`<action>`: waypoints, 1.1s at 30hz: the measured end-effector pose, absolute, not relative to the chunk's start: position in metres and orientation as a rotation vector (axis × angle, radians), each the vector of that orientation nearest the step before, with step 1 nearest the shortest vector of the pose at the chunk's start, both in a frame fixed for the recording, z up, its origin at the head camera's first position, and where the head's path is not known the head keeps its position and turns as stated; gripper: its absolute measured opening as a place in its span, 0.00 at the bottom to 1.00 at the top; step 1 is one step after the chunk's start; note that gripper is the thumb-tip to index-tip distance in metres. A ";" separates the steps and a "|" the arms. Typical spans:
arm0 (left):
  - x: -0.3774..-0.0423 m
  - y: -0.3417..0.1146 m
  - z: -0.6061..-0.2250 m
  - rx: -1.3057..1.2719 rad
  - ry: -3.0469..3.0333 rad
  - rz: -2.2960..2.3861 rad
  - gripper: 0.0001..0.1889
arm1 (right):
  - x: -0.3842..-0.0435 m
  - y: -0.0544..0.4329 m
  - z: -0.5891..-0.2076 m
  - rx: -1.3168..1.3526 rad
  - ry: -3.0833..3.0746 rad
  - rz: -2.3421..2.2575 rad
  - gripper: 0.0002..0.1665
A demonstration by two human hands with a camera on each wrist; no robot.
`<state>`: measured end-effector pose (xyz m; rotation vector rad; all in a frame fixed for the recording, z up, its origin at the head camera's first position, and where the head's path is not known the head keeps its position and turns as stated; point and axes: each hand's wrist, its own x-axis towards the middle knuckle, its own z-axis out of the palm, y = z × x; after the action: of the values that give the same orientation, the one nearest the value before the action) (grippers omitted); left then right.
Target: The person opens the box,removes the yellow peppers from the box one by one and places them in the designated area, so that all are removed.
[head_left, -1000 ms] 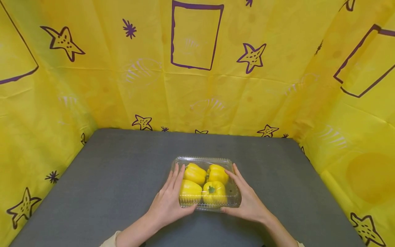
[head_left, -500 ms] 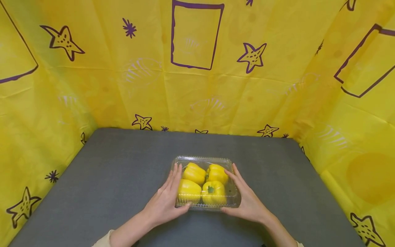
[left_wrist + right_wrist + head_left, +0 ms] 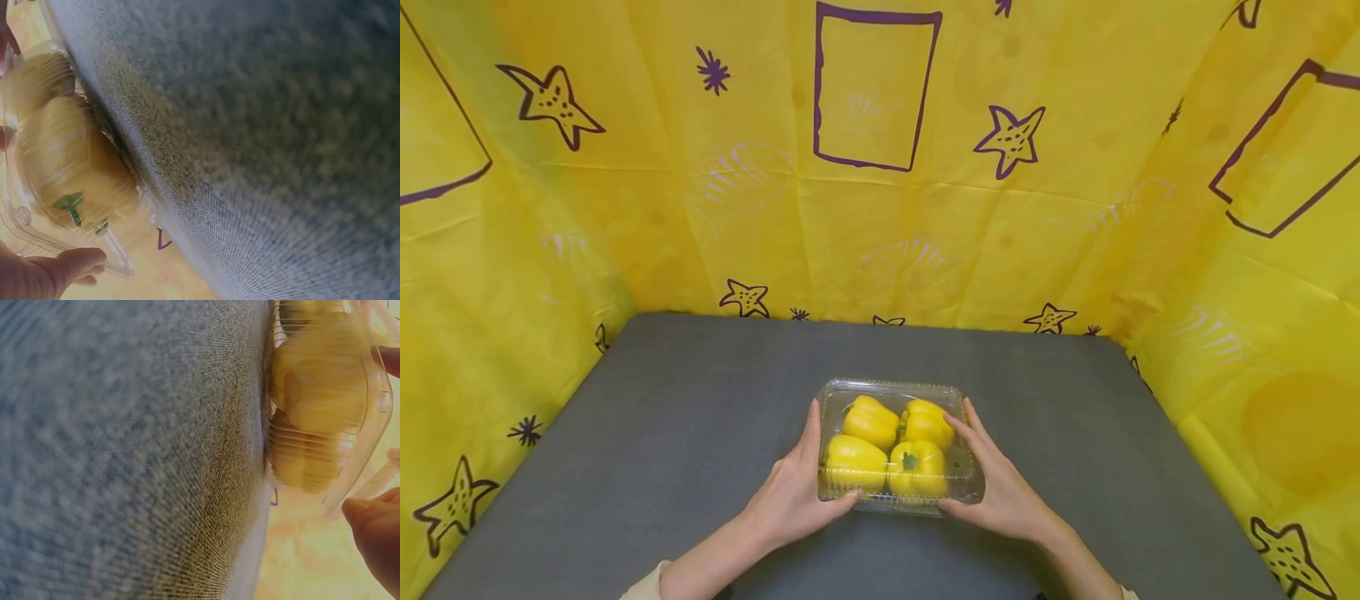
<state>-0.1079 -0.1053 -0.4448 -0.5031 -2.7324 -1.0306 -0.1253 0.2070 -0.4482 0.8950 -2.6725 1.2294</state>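
Your left hand (image 3: 790, 496) grips the left side of the clear plastic box (image 3: 887, 386), with thumb at the near edge, and your right hand (image 3: 1006, 492) grasps the right side likewise. The box is on the grey table (image 3: 700, 400), between both hands, and contains four yellow peppers (image 3: 857, 463).

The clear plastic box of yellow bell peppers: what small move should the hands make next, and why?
Perhaps the left hand and right hand could press their thumbs gently along the near edge of the clear plastic box, checking it is shut: both hold its sides, thumbs at that edge, and four yellow bell peppers lie inside. Whether it is latched I cannot tell.
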 end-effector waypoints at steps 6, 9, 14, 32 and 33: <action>-0.109 -0.107 -0.445 -0.545 -2.742 -1.012 0.63 | -0.126 0.207 -0.450 0.901 -2.673 1.237 0.62; -0.109 -0.109 -0.445 -0.579 -2.748 -0.990 0.62 | -0.126 0.207 -0.451 0.905 -2.672 1.228 0.62; -0.108 -0.111 -0.447 -0.631 -2.731 -0.935 0.59 | -0.127 0.208 -0.451 0.926 -2.666 1.215 0.61; -0.109 -0.120 -0.449 -0.822 -2.710 -0.890 0.52 | -0.130 0.212 -0.450 0.954 -2.711 1.215 0.59; -0.109 -0.121 -0.449 -0.835 -2.712 -0.886 0.51 | -0.130 0.212 -0.450 0.954 -2.713 1.212 0.59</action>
<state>-0.1088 -0.1209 -0.4490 -0.8346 -2.7117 -0.8861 -0.1303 0.2120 -0.4502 0.9540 -2.7127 1.2125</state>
